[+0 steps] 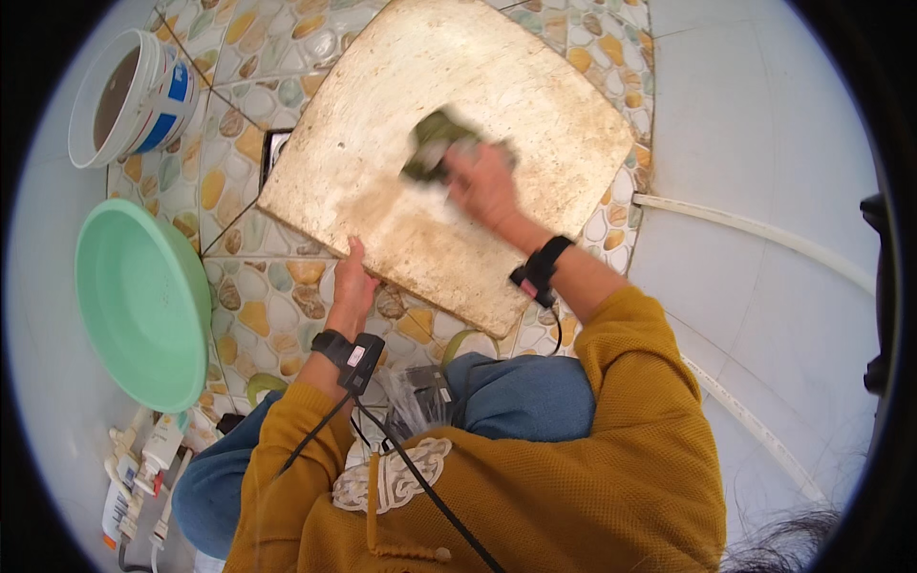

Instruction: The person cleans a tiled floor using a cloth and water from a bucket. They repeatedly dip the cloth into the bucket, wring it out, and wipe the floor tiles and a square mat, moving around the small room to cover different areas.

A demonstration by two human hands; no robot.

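Observation:
A large off-white board (372, 107) with rounded corners and brown stains lies over the pebble-patterned floor before me. My right hand (487, 183) presses a dark green cloth (437, 136) against the board's middle; hand and cloth are blurred. The board's near left edge is in the grip of my left hand (353, 281), its thumb on top and its fingers partly hidden beneath. Brown, dirty-looking patches show on the surface between my two hands. Each wrist wears a black strap with a small device and a cable.
At the left stand a white bucket (147, 107) of murky brown liquid and a green plastic basin (136, 301). A floor drain (274, 150) is partly under the board. White pipes (752, 233) run along the right wall; bottles and pipe fittings (132, 473) are at lower left.

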